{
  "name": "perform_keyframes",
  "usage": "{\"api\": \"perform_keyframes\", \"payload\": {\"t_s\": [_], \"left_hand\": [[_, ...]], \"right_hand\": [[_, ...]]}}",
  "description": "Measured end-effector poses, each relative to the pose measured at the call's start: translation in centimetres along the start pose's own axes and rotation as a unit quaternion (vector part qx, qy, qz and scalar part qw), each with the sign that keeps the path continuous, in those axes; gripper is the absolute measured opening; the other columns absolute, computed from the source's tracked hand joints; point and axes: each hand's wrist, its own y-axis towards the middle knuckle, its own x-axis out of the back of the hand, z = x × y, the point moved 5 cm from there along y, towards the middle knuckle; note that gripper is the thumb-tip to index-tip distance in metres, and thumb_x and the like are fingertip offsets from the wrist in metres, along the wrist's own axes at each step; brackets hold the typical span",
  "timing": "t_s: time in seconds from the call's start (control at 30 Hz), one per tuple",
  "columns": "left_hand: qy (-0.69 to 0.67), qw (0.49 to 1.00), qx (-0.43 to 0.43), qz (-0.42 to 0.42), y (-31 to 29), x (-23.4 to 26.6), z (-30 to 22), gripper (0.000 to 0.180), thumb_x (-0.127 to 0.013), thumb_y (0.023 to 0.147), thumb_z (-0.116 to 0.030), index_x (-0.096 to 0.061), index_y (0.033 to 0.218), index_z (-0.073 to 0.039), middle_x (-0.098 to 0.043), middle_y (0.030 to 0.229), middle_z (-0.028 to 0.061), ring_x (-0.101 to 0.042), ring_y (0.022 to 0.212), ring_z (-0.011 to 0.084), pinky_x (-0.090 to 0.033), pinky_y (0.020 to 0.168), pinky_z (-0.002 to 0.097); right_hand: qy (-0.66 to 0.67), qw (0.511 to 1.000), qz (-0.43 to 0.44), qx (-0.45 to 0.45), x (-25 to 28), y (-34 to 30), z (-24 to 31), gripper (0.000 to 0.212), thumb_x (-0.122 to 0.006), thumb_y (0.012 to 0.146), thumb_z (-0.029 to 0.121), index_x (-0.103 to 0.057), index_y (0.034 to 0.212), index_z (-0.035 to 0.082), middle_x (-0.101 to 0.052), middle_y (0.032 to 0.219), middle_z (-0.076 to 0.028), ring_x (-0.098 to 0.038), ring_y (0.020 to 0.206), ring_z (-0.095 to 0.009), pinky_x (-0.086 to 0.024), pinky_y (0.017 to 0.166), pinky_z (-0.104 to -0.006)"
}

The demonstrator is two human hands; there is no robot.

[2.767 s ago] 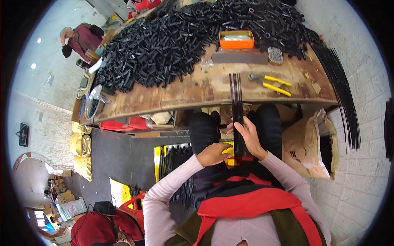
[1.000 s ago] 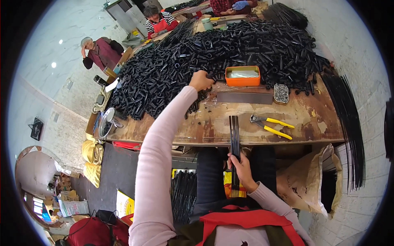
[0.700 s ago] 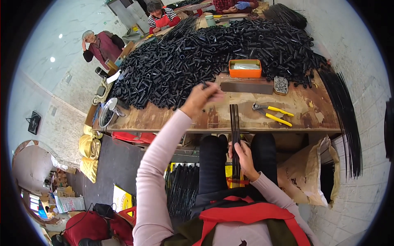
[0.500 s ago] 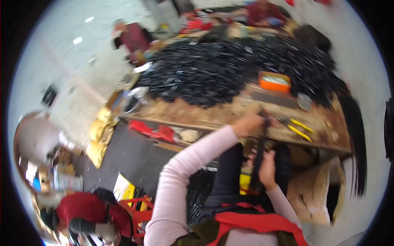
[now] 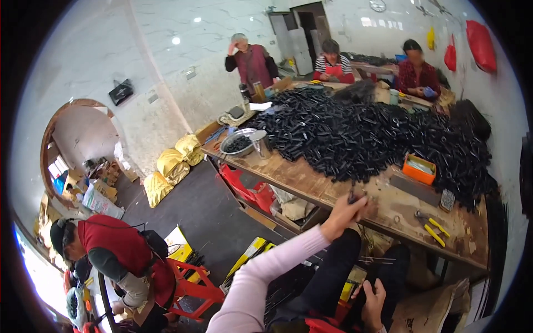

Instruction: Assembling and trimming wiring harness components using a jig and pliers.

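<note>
My left hand [image 5: 345,215] reaches to the near edge of the wooden table [image 5: 300,177], its fingers closed around a small dark piece [image 5: 352,195] whose kind I cannot make out. Just beyond it spreads a big heap of short black pieces [image 5: 355,139]. Low over my lap, my right hand [image 5: 373,304] is held with thumb and forefinger apart, and nothing shows between them. A few thin rods [image 5: 378,259] lie across near my knees. To the right of my left hand, pliers [image 5: 432,227] with yellow handles rest on the table.
An orange box [image 5: 420,168], a flat grey block [image 5: 415,190] and a small tin [image 5: 447,200] sit right of the heap. A metal bowl [image 5: 237,143] and metal cup [image 5: 260,144] stand at the left end. Three people are beyond the table; another sits lower left on a red stool [image 5: 191,288].
The long dark strip seen between my hands no longer shows there. My right hand has come away from it and sits lower. The view has tilted up, bringing in more of the room.
</note>
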Motion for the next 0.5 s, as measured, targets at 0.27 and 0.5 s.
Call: {"api": "perform_keyframes", "payload": {"t_s": [0.27,0.5], "left_hand": [[-0.122,0.982,-0.05,-0.136,-7.3,2.4,6.4,0.023,-0.059,0.098,-0.026,-0.062,0.108,-0.006,-0.067,0.09,0.0059,-0.049,0.05,0.0067,-0.036,0.046,0.0202],[-0.214,0.967,0.009,-0.138,-6.2,-1.3,8.9,0.027,-0.06,0.098,-0.02,-0.056,0.118,-0.001,-0.067,0.105,0.0113,-0.068,0.083,0.0172,-0.055,0.07,0.0277]], "right_hand": [[-0.041,0.997,0.056,-0.028,-1.6,2.1,0.9,0.015,-0.059,0.097,0.01,-0.062,0.101,-0.005,-0.066,0.077,-0.009,-0.065,0.068,-0.014,-0.054,0.062,-0.0267],[0.006,1.0,0.012,-0.025,-0.3,2.5,-0.2,0.011,-0.06,0.095,0.004,-0.06,0.095,-0.007,-0.066,0.08,-0.013,-0.067,0.07,-0.018,-0.057,0.066,-0.0299]]}}
